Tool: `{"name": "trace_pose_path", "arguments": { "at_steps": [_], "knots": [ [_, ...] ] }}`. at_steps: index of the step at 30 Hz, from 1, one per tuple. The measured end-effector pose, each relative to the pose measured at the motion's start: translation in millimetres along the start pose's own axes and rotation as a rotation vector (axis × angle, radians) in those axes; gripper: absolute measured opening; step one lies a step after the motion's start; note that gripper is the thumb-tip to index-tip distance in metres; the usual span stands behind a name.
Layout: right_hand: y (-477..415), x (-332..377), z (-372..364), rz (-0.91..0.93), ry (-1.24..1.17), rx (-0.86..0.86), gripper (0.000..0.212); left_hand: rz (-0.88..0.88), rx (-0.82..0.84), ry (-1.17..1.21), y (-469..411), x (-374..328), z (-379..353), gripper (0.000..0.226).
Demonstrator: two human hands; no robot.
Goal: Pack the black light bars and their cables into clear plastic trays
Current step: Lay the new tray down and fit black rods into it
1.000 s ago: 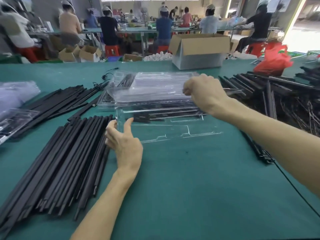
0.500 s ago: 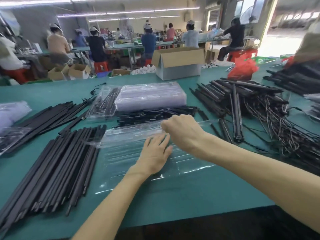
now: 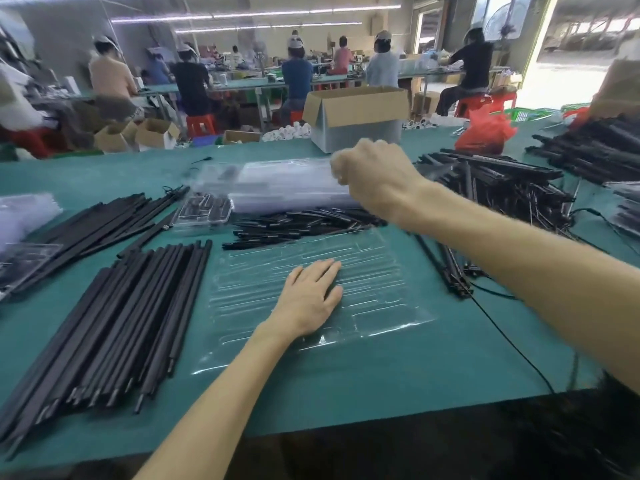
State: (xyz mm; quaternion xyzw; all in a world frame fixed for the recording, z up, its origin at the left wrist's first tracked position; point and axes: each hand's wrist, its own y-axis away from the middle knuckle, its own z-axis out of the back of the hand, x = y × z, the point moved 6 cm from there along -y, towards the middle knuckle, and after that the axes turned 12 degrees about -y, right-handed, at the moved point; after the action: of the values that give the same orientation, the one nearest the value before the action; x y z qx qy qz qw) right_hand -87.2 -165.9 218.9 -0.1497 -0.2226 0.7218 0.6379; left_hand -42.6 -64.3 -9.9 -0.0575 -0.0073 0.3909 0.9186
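Green counter (image 3: 346,386): a clear moulded plastic tray (image 3: 381,282) is pinned flat on it by the left hand (image 3: 308,299), fingers straight, with long black light bars (image 3: 138,313) piled just left. The right hand (image 3: 377,181) is curled at a stack of clear trays (image 3: 287,185); grip can't be told, too blurry.

The light bars (image 3: 114,327) are black, the tray (image 3: 381,282) clear, the table (image 3: 381,382) green, the bag (image 3: 485,129) red.

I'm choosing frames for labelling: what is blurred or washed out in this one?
Head view: the right hand is motion-blurred at the stack of clear trays; the left hand, flat on the clear tray, is fairly sharp; the doorway at top right is washed out.
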Motion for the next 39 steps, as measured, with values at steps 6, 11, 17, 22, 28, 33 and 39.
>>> {"name": "trace_pose_path", "arguments": {
  "at_steps": [6,11,17,22,28,33,39],
  "knots": [
    [31.3,-0.5,-47.8,0.033,0.006,0.02,0.023,-0.005,0.017,0.015,1.1,-0.2,0.0,0.058],
    [28.8,-7.7,-41.9,0.051,-0.02,-0.116,0.035,-0.006,0.008,0.005,2.9,-2.3,0.6,0.058],
    [-31.2,-26.6,-37.8,0.031,0.014,-0.294,0.035,0.003,-0.051,0.028,4.0,-2.2,1.4,0.058],
    [-103.4,-59.4,-115.4,-0.034,0.058,-0.143,0.038,-0.004,-0.058,0.041,0.7,-4.9,2.7,0.06],
    [-170.0,-81.2,-205.0,-0.016,0.086,-0.028,0.028,-0.048,-0.046,-0.023,-3.8,-13.7,1.9,0.058],
    [-187.0,-90.3,-257.2,-0.187,-0.137,0.16,0.013,-0.036,-0.072,-0.067,-7.6,-10.5,-3.7,0.06],
    [-186.1,-102.4,-246.9,-0.337,-0.474,0.406,0.067,-0.037,-0.054,0.076,-3.8,-3.7,0.0,0.061]
  ]
}}
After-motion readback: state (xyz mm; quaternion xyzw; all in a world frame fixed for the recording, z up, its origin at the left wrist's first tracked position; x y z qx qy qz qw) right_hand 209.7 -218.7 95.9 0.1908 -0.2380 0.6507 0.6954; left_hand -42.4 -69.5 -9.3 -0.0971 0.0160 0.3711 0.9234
